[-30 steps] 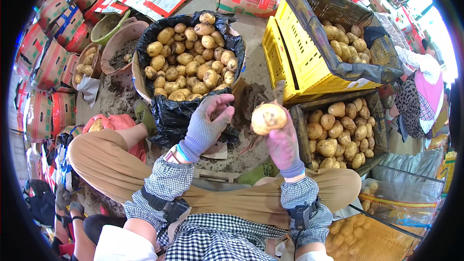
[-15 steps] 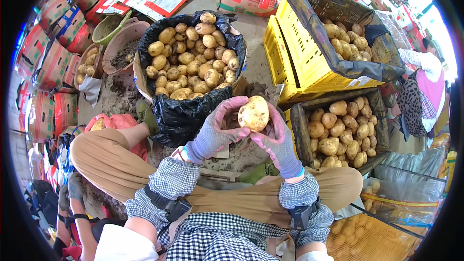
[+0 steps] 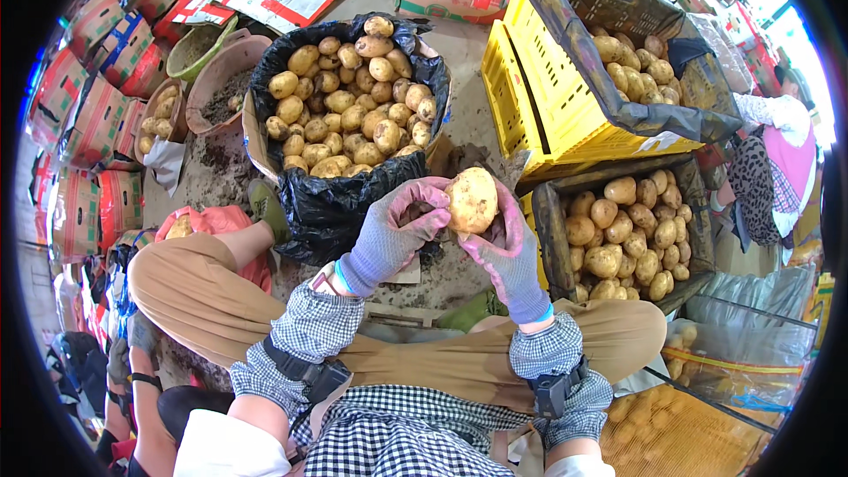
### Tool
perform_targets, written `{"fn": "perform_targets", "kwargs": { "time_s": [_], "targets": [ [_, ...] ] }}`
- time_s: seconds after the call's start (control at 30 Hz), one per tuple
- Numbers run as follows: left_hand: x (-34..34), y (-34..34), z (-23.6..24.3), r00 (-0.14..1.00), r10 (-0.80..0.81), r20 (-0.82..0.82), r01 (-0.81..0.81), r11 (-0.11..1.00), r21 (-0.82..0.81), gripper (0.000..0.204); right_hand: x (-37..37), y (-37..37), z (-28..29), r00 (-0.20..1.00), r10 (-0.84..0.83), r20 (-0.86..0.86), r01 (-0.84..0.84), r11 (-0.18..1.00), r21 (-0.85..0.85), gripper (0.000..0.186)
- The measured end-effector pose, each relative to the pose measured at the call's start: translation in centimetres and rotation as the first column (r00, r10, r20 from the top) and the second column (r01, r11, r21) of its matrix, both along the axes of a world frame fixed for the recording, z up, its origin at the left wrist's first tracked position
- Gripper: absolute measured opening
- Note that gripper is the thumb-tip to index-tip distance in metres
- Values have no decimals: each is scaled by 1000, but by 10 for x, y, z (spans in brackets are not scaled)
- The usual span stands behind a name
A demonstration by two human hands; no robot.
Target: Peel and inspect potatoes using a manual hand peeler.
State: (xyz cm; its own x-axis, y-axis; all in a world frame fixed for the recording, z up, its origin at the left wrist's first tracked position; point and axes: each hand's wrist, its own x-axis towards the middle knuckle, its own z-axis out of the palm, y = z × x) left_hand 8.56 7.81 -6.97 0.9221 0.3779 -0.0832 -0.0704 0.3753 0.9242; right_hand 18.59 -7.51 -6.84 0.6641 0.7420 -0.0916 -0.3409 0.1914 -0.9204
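A pale yellow potato (image 3: pixel 473 201) with brown dirt specks is held up in front of me between my two gloved hands. My right hand (image 3: pixel 505 256), in a grey-purple glove with a pink palm, grips it from the right, thumb below and fingers behind. On the other side my left hand (image 3: pixel 395 228), gloved alike, has curled fingertips and thumb at the potato's left edge. Just beyond my hands stands a round container lined with black plastic (image 3: pixel 331 212), heaped with potatoes (image 3: pixel 353 128). At the right, a dark-lined crate (image 3: pixel 549 234) holds more potatoes (image 3: pixel 618 230).
Stacked yellow crates (image 3: pixel 565 71) rise at the back right, the top one dark-lined with potatoes inside. Basins (image 3: pixel 231 79) and cardboard boxes (image 3: pixel 93 128) fill the left. A co-worker (image 3: pixel 782 159) is at the far right; another person's gloved hands (image 3: pixel 132 349) show lower left.
The potato has moved slightly right and up and been turned in my hands. My left thumb has drawn back from my right thumb, which it met below the potato.
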Motion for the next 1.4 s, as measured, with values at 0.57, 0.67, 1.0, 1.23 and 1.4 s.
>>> {"fn": "perform_targets", "kwargs": {
  "time_s": [0.57,0.67,1.0,1.23,1.4],
  "targets": [
    [4,-3,-11,945,-56,321,-236,563,792,33,0,-8,8,964,47,260,-34,998,-55,67],
    [0,-10,-8,953,27,303,-193,824,533,21,-2,-5,10,1000,-7,-22,7,1000,-14,65],
    [-5,-16,24,996,24,85,-55,921,386,45,-3,-13,6,953,97,-285,-25,969,246,73],
    [-8,-10,15,996,52,71,-85,794,602,29,-5,-10,9,971,92,-221,-67,991,118,81],
    [-11,-7,13,996,87,35,-93,886,454,21,-3,-8,5,970,156,-186,-128,980,154,81]
  ]
}}
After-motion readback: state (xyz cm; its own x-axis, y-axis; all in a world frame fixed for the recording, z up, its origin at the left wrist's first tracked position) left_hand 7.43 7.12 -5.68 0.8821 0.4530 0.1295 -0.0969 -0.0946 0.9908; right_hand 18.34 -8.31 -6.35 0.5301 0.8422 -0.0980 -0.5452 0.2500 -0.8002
